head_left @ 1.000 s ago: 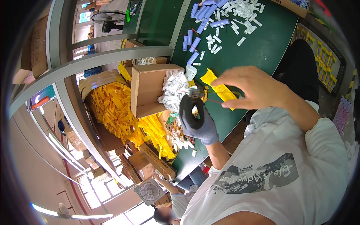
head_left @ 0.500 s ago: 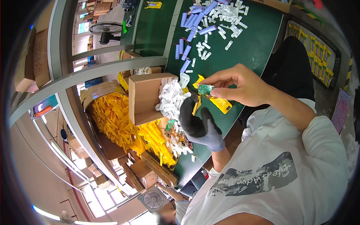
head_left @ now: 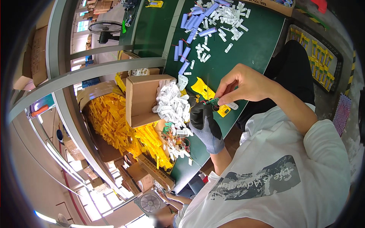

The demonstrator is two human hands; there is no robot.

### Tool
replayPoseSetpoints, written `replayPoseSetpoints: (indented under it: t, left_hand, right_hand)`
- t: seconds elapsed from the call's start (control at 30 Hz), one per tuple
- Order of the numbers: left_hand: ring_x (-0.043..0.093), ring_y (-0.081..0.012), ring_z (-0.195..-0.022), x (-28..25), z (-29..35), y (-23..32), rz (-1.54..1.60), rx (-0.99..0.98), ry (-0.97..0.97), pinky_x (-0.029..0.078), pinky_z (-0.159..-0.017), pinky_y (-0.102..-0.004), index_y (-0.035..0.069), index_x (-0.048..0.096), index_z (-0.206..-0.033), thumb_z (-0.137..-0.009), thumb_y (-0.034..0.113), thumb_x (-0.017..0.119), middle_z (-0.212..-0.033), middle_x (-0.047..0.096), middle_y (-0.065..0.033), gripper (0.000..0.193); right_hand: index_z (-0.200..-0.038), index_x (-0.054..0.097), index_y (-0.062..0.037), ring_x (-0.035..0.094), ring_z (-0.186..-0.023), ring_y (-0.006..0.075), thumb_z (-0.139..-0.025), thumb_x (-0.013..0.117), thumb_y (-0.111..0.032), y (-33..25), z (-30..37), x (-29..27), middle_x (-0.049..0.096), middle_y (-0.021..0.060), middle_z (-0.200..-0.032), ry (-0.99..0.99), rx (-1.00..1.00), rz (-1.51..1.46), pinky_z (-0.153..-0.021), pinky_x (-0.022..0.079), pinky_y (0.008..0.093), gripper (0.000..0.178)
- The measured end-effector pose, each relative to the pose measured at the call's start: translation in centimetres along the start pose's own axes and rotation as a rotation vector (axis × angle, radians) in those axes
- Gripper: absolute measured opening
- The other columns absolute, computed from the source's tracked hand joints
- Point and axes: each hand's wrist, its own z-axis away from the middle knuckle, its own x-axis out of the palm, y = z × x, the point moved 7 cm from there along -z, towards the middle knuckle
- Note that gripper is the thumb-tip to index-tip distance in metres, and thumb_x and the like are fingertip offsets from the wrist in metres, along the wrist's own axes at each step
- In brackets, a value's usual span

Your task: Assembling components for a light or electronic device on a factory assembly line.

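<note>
Worked over the green table (head_left: 251, 45), beside a cardboard box (head_left: 142, 100) spilling white clips (head_left: 173, 104) onto a heap of yellow shells (head_left: 110, 117). Kept the gloved left hand (head_left: 205, 121) curled tight; could not tell on what. Pinched the small green circuit board (head_left: 212, 101) in the bare right hand (head_left: 243, 83). Had lowered it since half a second before, down against the yellow housing (head_left: 223, 110) at the table's near edge, so board and housing met.
</note>
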Motion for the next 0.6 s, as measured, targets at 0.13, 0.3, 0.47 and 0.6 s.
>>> replayPoseSetpoints:
  t: [0.13, 0.3, 0.47, 0.6]
  left_hand:
    - [0.055, -0.0092, -0.076, 0.1, 0.3, -0.4, 0.043, -0.034, -0.015, 0.044, -0.071, -0.0235, 0.001, 0.058, -0.092, -0.094, 0.009, 0.053, -0.085, 0.061, -0.0046, 0.010]
    - [0.054, -0.0089, -0.076, 0.2, 0.7, -0.5, 0.054, -0.057, 0.059, 0.043, -0.071, -0.0230, 0.000, 0.059, -0.090, -0.091, 0.004, 0.056, -0.084, 0.061, -0.0042, 0.005]
    - [0.057, -0.0115, -0.077, -0.9, 1.8, -0.1, -0.069, 0.047, 0.155, 0.045, -0.073, -0.0247, -0.004, 0.061, -0.093, -0.082, -0.006, 0.059, -0.087, 0.063, -0.0080, 0.012]
    - [0.058, -0.0142, -0.079, -1.0, 2.5, 0.0, -0.086, 0.146, 0.179, 0.046, -0.074, -0.0257, -0.005, 0.061, -0.093, -0.077, -0.009, 0.061, -0.090, 0.064, -0.0119, 0.016]
  right_hand:
    - [-0.093, 0.071, 0.0033, 0.067, -0.076, 0.0132, -0.078, 0.074, -0.006, 0.7, 0.1, 0.0, 0.071, 0.0107, -0.085, -0.045, 0.050, 0.032, -0.073, 0.053, 0.0238, 0.018]
    - [-0.092, 0.072, 0.0012, 0.067, -0.073, 0.0125, -0.075, 0.076, -0.005, 1.1, -0.1, -0.2, 0.072, 0.0095, -0.083, -0.031, 0.042, 0.035, -0.070, 0.052, 0.0239, 0.018]
    - [-0.093, 0.071, 0.0027, 0.066, -0.070, 0.0101, -0.077, 0.074, -0.003, 1.0, -0.4, -0.1, 0.071, 0.0091, -0.080, -0.036, 0.020, 0.131, -0.068, 0.053, 0.0214, 0.016]
    - [-0.089, 0.072, 0.0032, 0.066, -0.070, 0.0099, -0.077, 0.074, -0.001, 0.9, -0.5, -0.1, 0.071, 0.0090, -0.080, -0.061, 0.052, 0.245, -0.068, 0.053, 0.0213, 0.013]
